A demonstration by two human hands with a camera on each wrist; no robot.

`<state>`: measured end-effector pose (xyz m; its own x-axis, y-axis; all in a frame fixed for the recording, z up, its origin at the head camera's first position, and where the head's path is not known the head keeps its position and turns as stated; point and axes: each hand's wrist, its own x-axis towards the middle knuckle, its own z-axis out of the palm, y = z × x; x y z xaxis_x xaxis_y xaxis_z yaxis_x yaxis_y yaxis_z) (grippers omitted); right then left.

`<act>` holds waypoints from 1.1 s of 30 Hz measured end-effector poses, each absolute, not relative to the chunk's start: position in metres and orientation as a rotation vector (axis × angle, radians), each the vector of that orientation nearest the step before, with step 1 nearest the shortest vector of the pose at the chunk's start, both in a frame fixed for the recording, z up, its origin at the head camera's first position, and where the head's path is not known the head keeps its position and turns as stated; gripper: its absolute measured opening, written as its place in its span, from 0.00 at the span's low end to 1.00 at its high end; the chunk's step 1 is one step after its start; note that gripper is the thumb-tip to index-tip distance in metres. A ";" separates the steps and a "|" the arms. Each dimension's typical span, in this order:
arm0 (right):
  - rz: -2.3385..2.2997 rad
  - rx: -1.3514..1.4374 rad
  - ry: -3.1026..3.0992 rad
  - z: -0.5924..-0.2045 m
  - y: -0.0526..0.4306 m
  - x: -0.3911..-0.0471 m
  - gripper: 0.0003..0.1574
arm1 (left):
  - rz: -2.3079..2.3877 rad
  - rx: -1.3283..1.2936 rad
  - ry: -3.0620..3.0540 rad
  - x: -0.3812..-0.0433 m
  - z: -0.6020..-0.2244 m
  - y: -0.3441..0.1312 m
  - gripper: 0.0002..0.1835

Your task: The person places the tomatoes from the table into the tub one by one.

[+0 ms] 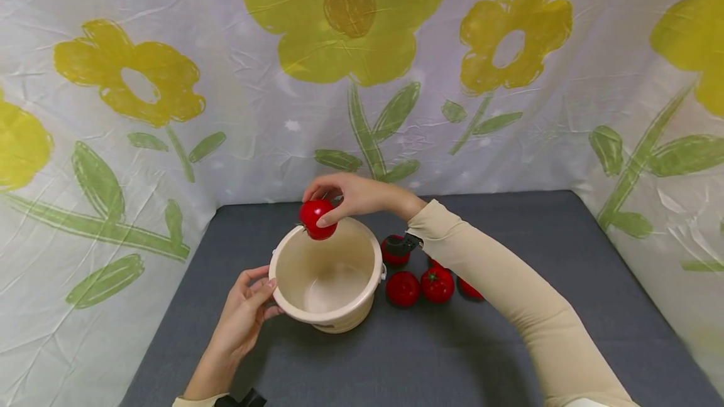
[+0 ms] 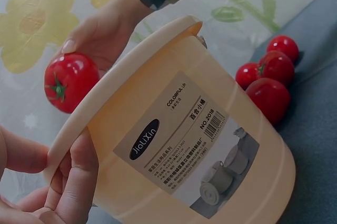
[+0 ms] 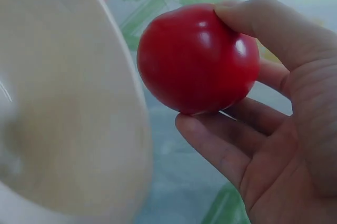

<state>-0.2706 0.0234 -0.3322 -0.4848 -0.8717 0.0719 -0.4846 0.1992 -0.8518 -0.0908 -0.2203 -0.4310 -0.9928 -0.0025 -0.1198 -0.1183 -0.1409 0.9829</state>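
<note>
A cream plastic bucket (image 1: 325,316) stands on the dark cloth, tilted a little toward the left front. My left hand (image 1: 244,313) pinches its rim on the left side, thumb on the rim and fingers on the outer wall. My right hand (image 1: 362,196) holds a red tomato (image 1: 318,218) over the back left of the bucket's rim, thumb on one side and fingers on the other. In the left wrist view, the held tomato (image 2: 72,81) shows its green stem end and the bucket wall bears a printed label (image 2: 187,145). Only bare inner wall shows inside the bucket.
Several more red tomatoes (image 1: 437,284) lie in a cluster on the dark cloth (image 1: 452,357), right of the bucket and partly under my right forearm. A pale curtain (image 1: 254,112) with yellow flowers hangs behind and at both sides.
</note>
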 end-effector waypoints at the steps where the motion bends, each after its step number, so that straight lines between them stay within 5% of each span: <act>1: -1.205 -1.268 2.039 -0.333 0.021 -0.270 0.29 | 2.309 -0.144 2.010 -0.091 -0.431 -0.220 0.16; 33: -1.012 -1.228 1.913 -0.371 -0.023 -0.252 0.23 | 2.245 -0.219 2.035 -0.090 -0.429 -0.218 0.18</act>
<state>-0.2517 -0.0226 -0.3714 -0.3570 -0.9279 -0.1075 -0.4333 0.2664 -0.8610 -0.0898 -0.2183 -0.4285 -0.9843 -0.0201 -0.1754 -0.1726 -0.0995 0.9800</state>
